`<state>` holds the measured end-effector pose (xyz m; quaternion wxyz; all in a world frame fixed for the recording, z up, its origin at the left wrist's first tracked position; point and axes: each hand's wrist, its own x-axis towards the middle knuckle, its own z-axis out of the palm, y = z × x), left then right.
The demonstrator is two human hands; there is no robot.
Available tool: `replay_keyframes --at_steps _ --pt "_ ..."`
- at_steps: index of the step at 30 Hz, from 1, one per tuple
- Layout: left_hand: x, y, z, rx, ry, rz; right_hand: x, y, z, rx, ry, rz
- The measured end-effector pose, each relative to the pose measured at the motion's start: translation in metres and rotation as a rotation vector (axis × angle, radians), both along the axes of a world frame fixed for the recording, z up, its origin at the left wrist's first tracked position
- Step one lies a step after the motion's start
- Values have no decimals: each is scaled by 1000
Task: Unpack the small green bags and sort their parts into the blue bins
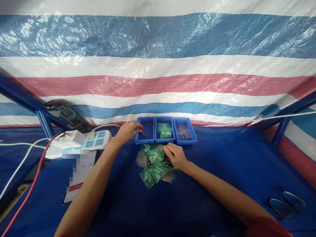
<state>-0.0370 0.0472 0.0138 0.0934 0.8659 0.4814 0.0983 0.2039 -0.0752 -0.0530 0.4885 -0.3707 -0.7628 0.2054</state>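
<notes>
my left hand [128, 131] dips over the left blue bin [145, 141] mid-frame, fingers curled by small metal parts [143, 134]; i can't tell if it grips one. my right hand [175, 156], fingers bent inward, is at the heap of green packets [156, 170] on the bench [212, 204], just below the bins; its grip i can't tell either.

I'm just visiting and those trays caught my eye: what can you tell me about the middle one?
The middle tray is a blue, open-topped box, apparently plastic. It stands upright on the table, between the left tray and the right tray. Green-and-clear packets lie inside; whether the pile in front touches it is unclear.
</notes>
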Motion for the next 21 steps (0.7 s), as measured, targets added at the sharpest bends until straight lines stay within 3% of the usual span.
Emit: replay_keyframes --at_steps 21 --pt "0 0 -2 -4 -4 -1 1 1 -1 -8 0 8"
